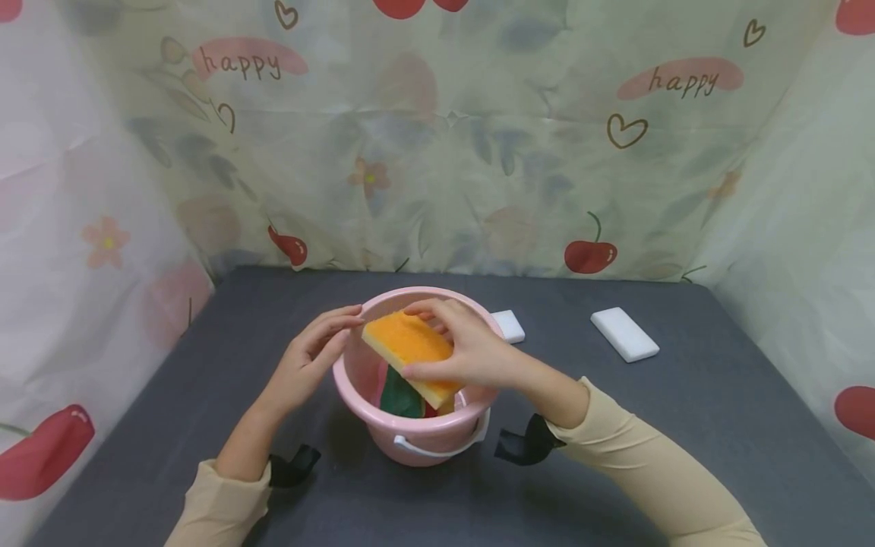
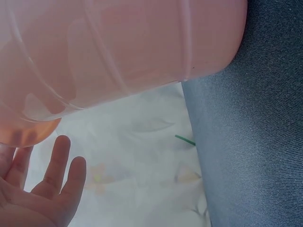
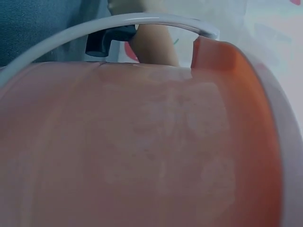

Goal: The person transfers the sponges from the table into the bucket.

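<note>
Readable text: just "happy", twice, both on the printed backdrop cloth (image 1: 437, 152) in the head view.
- Upper left of frame: "happy" in dark handwritten letters on a pink oval patch (image 1: 249, 59).
- Upper right of frame: same word, same lettering, on a second pink oval patch (image 1: 680, 77).

Nothing else legible. No labels, brands or numbers show on the bucket, sponges or white blocks. Left wrist and right wrist views carry no lettering at all.
</note>
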`<action>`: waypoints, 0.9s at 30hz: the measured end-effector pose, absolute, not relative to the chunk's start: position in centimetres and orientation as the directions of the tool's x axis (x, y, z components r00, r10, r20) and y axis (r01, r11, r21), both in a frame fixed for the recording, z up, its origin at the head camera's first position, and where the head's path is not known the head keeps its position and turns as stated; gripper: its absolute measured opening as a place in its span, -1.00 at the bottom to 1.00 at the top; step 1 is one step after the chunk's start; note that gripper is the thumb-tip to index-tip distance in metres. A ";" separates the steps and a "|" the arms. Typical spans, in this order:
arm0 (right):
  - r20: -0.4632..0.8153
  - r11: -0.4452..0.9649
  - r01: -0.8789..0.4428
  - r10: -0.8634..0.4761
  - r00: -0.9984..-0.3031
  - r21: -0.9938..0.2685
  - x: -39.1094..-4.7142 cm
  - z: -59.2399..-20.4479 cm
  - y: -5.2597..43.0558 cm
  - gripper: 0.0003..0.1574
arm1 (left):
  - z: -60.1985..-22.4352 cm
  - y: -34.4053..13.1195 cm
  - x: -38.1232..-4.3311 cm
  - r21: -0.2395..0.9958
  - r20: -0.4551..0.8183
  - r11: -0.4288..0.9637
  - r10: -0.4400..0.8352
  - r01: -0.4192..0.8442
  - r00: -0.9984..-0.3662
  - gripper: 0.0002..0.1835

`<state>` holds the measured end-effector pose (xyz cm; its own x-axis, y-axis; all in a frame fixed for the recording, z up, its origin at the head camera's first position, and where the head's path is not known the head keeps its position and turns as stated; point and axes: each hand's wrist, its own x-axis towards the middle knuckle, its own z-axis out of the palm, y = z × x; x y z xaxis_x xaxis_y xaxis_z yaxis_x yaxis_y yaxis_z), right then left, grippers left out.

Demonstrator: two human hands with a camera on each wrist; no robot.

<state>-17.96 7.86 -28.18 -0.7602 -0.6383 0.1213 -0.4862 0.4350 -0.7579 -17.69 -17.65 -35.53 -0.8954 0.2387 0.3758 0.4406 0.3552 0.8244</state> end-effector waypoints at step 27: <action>0.031 0.579 -0.462 -0.601 -0.798 -0.672 -17.7 -28.7 6.4 -0.15 | -35.6 -17.6 -17.6 0.832 0.387 0.323 0.245 0.451 -0.889 -0.66</action>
<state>-17.74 6.40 -28.71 -0.7984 -0.6013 0.0306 -0.4617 0.5788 -0.6721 -17.62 -17.55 -35.58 -0.8892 0.2448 0.3866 0.4507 0.3231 0.8321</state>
